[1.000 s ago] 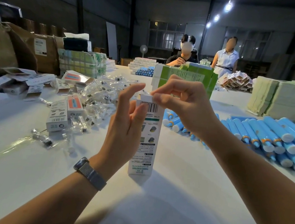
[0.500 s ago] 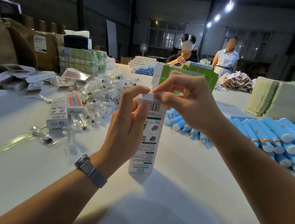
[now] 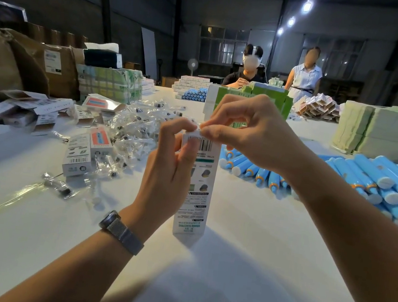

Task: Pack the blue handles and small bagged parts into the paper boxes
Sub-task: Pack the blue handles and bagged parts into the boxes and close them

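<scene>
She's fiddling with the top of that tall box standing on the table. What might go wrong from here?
1. The paper box stands upright on its narrow end, and both hands, left and right, work at its top, so a push could tip it.
2. The top flap is pinched between fingertips and might crease or tuck crookedly.
3. The blue handles lie loose close behind and could roll if bumped.

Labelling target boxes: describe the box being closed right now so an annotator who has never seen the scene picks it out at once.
On the white table, look to the centre, between the bagged parts and the blue handles. The tall paper box stands upright there. Unlike the boxes lying flat, the left hand holds it and the right hand pinches its top flap.
</scene>
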The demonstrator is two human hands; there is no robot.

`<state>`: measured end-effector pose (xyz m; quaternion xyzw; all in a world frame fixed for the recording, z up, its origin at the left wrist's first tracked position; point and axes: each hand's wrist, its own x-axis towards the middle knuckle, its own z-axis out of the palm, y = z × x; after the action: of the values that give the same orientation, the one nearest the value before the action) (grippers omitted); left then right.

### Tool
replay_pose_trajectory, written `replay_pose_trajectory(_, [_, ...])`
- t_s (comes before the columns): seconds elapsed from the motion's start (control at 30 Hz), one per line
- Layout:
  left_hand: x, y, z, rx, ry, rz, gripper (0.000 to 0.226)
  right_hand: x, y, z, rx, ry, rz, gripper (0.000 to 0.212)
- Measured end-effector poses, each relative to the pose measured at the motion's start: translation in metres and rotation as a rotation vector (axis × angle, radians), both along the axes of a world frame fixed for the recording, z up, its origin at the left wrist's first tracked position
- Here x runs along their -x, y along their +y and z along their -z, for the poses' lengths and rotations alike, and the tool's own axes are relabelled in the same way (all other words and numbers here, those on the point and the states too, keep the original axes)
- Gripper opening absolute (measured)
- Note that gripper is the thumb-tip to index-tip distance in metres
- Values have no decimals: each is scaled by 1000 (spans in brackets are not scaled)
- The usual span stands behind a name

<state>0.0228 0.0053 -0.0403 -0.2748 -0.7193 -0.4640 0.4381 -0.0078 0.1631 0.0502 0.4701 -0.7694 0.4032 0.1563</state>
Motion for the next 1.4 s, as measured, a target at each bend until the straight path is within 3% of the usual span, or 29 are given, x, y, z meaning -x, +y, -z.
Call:
replay_pose_trajectory(0.17, [0,1,1,-47,10,5,9,8,4,12,60,-134,-122,12])
replay_pose_trajectory(0.27, [0,0,0,-77,4,-13,4,12,1,23,134,-37,-59,20])
replay_pose_trajectory(0.4, [1,0,1,-81,5,-17,5,14,-2,29,201,-19,-62,14])
replay_pose_trajectory(0.77, [3,0,2,-90,11,-19,8,15,0,28,171,-4,-94,12])
replay_pose_trajectory(0.87, [4,-3,5,-80,-1,-18,4,18,-5,34,231,-11,-4,9])
replay_pose_trajectory(0.97, [7,-3,10,-74,-63,21,22,21,-10,41,245,12,198,8])
replay_pose_trajectory(1.07, [10,-2,16,-36,-135,7,39,18,-14,44,186,19,290,25])
replay_pose_trajectory(1.2, [8,1,12,-88,-155,64,37,8,-13,44,86,-95,256,67])
replay_pose_trajectory(1.27, [5,4,10,-121,-164,101,39,0,-8,43,78,-116,261,79])
replay_pose_trajectory(1.4, [11,2,12,-52,-157,122,26,-17,23,35,144,-43,387,42])
